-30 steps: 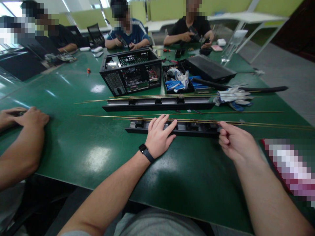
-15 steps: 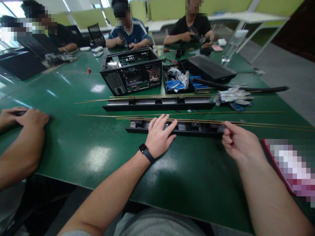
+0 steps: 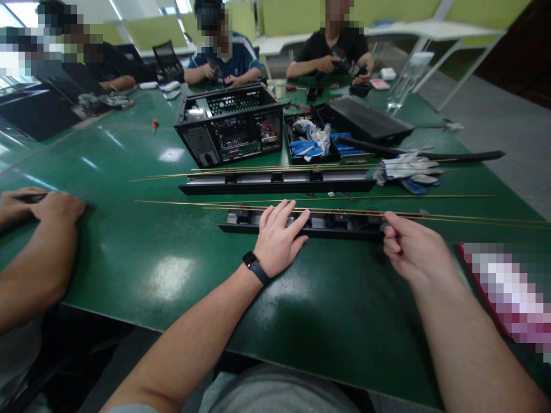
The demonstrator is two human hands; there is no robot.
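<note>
A long black channel-shaped bar (image 3: pixel 327 233) with dark blocks inside lies across the table in front of me. My left hand (image 3: pixel 282 238) rests on its middle, fingers spread and laid over the bar. At the bar's right end, my right hand (image 3: pixel 404 241) is closed, thumb and forefinger pinched together. What sits in that pinch is too small or hidden to name. Thin brass-coloured rods (image 3: pixel 456 217) run along the bar's far edge, passing by both hands' fingertips. Beyond lies a second, similar black bar (image 3: pixel 275 187) with more thin rods on top.
Farther back stand an open computer case (image 3: pixel 232 126) and a black tray with blue-and-white gloves (image 3: pixel 316 143). Another glove (image 3: pixel 411 169) lies to the right. A neighbour's hands (image 3: pixel 55 203) rest at the left. Several people sit around the green table (image 3: pixel 129 241).
My right hand has shifted slightly left along the bar's right end, still pinched. My left hand and the bars have stayed in place.
</note>
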